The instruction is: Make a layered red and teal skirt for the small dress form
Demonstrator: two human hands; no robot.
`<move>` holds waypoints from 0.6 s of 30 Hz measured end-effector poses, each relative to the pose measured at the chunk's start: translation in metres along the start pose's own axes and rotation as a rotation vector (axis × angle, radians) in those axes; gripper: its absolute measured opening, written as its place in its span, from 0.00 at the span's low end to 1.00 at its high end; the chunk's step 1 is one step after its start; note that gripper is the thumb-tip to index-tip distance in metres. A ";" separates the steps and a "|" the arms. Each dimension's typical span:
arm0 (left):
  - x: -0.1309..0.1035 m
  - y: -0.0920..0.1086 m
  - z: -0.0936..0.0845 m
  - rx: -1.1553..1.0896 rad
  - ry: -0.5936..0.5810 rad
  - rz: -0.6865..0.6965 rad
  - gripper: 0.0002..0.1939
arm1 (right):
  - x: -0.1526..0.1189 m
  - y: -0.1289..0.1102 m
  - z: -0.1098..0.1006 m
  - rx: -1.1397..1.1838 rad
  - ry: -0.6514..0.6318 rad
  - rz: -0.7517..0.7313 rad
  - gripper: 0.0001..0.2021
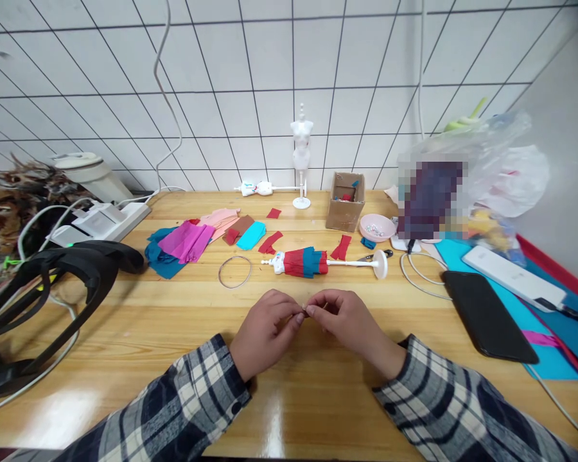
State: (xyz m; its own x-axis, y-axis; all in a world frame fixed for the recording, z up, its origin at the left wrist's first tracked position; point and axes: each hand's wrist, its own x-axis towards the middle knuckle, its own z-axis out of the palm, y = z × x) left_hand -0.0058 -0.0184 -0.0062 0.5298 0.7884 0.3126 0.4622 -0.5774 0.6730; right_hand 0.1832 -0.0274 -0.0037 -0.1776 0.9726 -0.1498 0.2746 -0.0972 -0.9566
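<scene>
My left hand (270, 330) and my right hand (347, 317) meet above the table (289, 410), fingertips pinched together. Between them shows a tiny pale speck, too small to name. Just beyond my fingers lies a small white mannequin (279, 263) on its side, wrapped in red and teal crepe paper (302, 262), its stand pointing right. A thin wire ring (235, 272) rests to its left. Behind it are red paper scraps (270, 242) and a pink bowl (377, 228) of small beads.
A bare mannequin (301, 154) stands near the tiled wall, another lying beside it. A cardboard box (345, 202) is to their right. Folded colored paper (185, 242) and a black headset (52, 301) lie left; a black phone (489, 316) and white power bank (513, 277) lie right.
</scene>
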 end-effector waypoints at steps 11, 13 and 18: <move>0.003 0.001 0.000 -0.035 0.053 -0.069 0.08 | -0.005 -0.001 0.003 -0.183 0.068 -0.185 0.05; 0.004 0.000 0.001 -0.038 0.060 -0.067 0.08 | -0.004 -0.001 0.003 -0.186 0.066 -0.197 0.05; 0.004 -0.002 0.001 -0.080 0.069 -0.076 0.09 | -0.006 0.001 0.002 -0.238 0.075 -0.289 0.05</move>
State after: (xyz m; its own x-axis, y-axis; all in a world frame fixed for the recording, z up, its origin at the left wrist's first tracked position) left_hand -0.0036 -0.0143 -0.0067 0.4440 0.8434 0.3027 0.4396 -0.4993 0.7466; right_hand 0.1823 -0.0335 -0.0048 -0.2120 0.9665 0.1446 0.4368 0.2261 -0.8707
